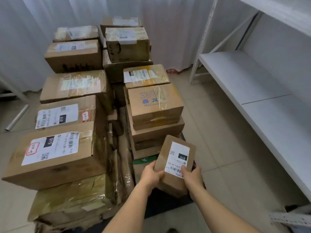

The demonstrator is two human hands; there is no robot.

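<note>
Stacked boxes (70,91) left, shelf (262,91) right, small parcel (175,163) between.

I see white curtains (30,39) hanging across the back of the room, reaching down to a floor (215,125) of pale square tiles. On my right stands a white metal shelving unit (235,73) with a perforated upright (201,47). At far left a metal tube (16,118) lies on the tiles. The light is soft and even.

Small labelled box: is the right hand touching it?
Touching. The head view shows the right hand gripping the small labelled box, with the thumb pressed on its top face.
</note>
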